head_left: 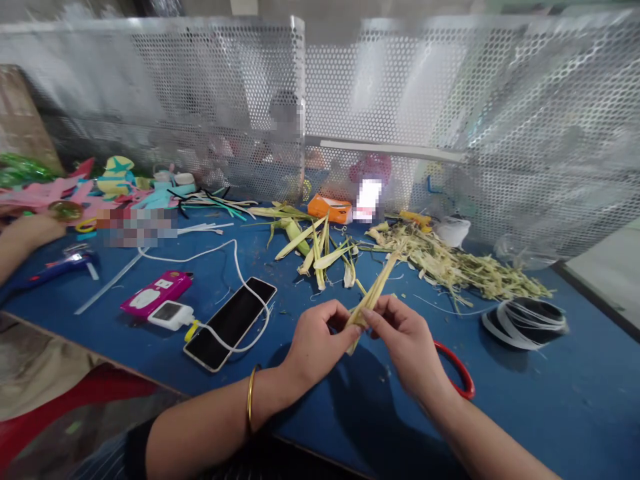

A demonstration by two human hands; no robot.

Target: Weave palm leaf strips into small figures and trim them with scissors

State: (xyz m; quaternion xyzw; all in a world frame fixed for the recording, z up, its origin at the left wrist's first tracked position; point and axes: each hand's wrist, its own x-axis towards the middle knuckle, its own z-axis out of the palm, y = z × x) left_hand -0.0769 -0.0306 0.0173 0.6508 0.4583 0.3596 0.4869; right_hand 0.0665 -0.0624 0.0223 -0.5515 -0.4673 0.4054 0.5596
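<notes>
Both my hands are closed on a bundle of pale yellow-green corn husk strips, held at a slant above the blue table. My left hand pinches its lower end between thumb and fingers, with a short tail sticking out below. Beside it, my right hand grips the strips slightly higher up. Loose husk pieces and a greener husk lie beyond my hands. A curved red handle shows partly behind my right wrist; the rest is hidden.
Left of me are a black phone, a white cable and a magenta power bank. A heap of shredded husk and a black spool with white strip lie right. Perforated metal panels close the back. Another person's hand is far left.
</notes>
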